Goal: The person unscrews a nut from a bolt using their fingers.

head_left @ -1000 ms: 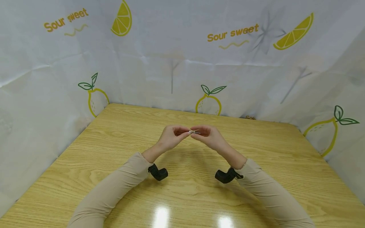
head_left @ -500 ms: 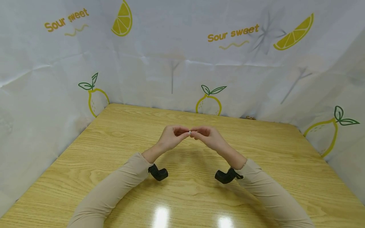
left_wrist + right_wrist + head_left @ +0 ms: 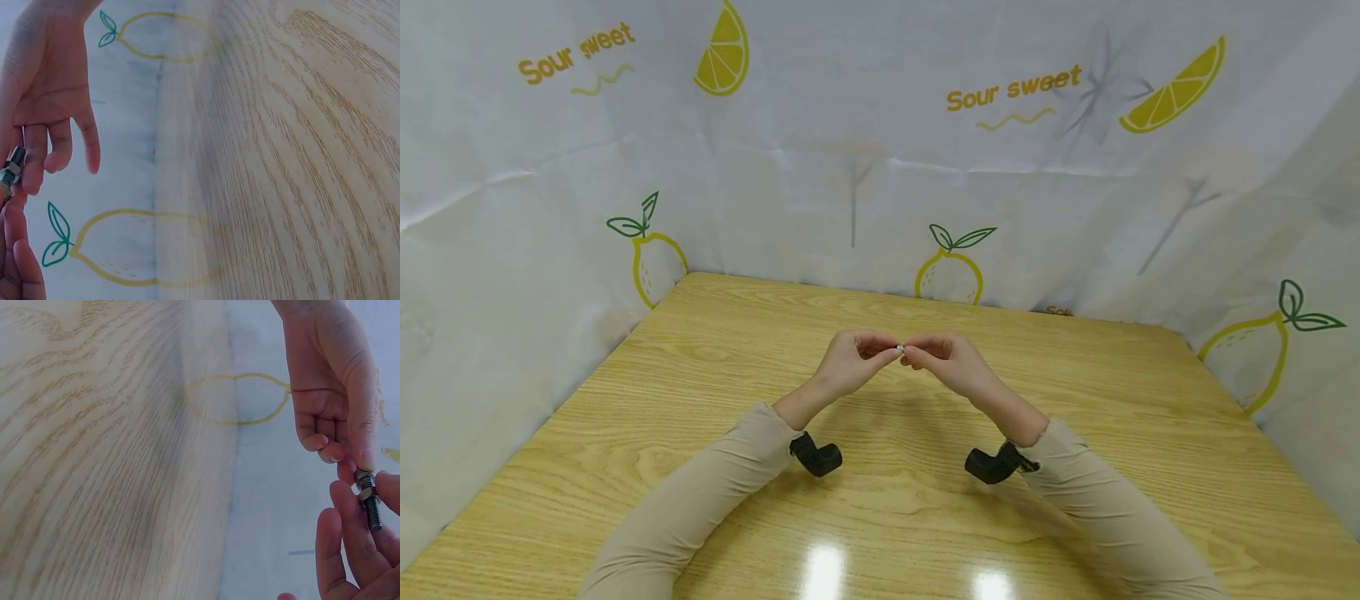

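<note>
My left hand (image 3: 846, 365) and right hand (image 3: 961, 367) meet fingertip to fingertip above the wooden table. Between them is a small metal bolt (image 3: 374, 515) with a nut (image 3: 369, 494) partway along its thread. In the right wrist view, the left thumb and finger pinch one end of the bolt. The right thumb lies against the nut, with the right forefinger on its other side. The threaded end sticks out past the nut toward the right palm. Fingertips hide the bolt's other end.
The wood-grain table (image 3: 880, 517) runs back to a white cloth backdrop (image 3: 775, 200) printed with lemons, which also rises on both sides. Black wrist mounts (image 3: 816, 455) hang below each sleeve cuff. Both forearms hover over the table's middle.
The right fingers, parted around the bolt's shaft one second ago, have closed in at the nut, so less metal shows in the head view. The left hand has stayed put.
</note>
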The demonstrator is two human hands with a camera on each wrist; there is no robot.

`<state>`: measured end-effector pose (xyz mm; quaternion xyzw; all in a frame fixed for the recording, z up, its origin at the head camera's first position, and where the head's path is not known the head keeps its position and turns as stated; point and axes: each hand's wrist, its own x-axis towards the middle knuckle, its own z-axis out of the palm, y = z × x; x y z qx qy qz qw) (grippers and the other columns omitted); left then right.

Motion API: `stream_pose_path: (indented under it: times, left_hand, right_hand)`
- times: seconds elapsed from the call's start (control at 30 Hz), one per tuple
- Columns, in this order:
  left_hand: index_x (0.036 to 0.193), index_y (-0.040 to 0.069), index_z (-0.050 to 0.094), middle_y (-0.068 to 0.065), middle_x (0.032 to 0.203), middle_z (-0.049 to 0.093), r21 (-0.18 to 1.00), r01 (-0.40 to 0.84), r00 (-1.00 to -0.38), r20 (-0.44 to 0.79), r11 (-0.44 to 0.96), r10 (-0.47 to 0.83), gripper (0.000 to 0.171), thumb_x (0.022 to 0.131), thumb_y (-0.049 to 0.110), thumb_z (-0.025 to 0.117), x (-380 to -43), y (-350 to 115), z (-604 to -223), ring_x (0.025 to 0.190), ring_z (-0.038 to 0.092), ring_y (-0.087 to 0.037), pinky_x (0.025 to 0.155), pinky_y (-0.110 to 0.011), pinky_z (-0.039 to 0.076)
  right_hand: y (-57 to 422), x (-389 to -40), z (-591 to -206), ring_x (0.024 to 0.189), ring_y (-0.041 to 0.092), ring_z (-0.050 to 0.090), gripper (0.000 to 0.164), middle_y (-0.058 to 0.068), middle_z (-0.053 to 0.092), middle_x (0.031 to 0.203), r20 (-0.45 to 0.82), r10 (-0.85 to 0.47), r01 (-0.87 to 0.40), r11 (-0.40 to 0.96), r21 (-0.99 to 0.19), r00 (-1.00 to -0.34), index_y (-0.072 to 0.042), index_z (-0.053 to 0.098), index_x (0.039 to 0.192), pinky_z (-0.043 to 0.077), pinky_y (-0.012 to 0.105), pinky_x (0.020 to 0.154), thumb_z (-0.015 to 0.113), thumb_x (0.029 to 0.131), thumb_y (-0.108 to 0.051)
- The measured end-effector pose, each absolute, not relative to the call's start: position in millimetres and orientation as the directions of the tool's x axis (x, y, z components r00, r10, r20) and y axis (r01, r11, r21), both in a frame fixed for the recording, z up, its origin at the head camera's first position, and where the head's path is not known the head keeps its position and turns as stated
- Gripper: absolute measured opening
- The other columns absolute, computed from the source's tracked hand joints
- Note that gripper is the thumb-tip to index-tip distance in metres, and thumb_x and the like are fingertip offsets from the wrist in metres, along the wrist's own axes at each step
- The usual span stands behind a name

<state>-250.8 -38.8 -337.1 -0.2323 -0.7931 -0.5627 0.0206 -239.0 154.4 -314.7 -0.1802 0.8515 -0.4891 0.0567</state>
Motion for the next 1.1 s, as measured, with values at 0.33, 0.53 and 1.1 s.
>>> stream_pose_path:
  times: [0.33,0.53,1.1]
  left_hand:
    - [0.104,0.001,0.069,-0.017,0.099,0.070,0.886,0.391,-0.891,0.297,0.248,0.344,0.021,0.089,0.014,0.064,-250.9,-38.9,-337.9,0.087,0.066,-0.033,0.068,-0.021,0.052]
    - [0.105,0.002,0.069,-0.017,0.100,0.070,0.889,0.388,-0.891,0.294,0.244,0.345,0.021,0.089,0.015,0.064,-251.7,-38.9,-338.8,0.091,0.065,-0.037,0.069,-0.022,0.052]
    - [0.105,0.001,0.069,-0.017,0.100,0.070,0.888,0.391,-0.891,0.300,0.240,0.342,0.021,0.090,0.014,0.063,-250.4,-39.5,-338.6,0.091,0.065,-0.037,0.069,-0.022,0.052]
  right_hand:
    - [154.2,-238.5,-315.4,0.109,0.030,0.060,0.038,0.017,0.062,0.120,0.084,-0.365,-0.251,0.439,-0.863,-0.927,-0.006,0.058,0.123,0.050,0.042,0.092,0.062,0.091,-0.026]
    - [154.0,-239.4,-316.7,0.107,0.034,0.060,0.033,0.017,0.066,0.112,0.077,-0.373,-0.253,0.450,-0.857,-0.925,-0.004,0.062,0.117,0.047,0.049,0.096,0.056,0.095,-0.027]
    - [153.6,-239.3,-317.4,0.109,0.033,0.059,0.032,0.017,0.063,0.117,0.092,-0.361,-0.256,0.436,-0.863,-0.928,-0.003,0.060,0.119,0.050,0.043,0.092,0.059,0.093,-0.022]
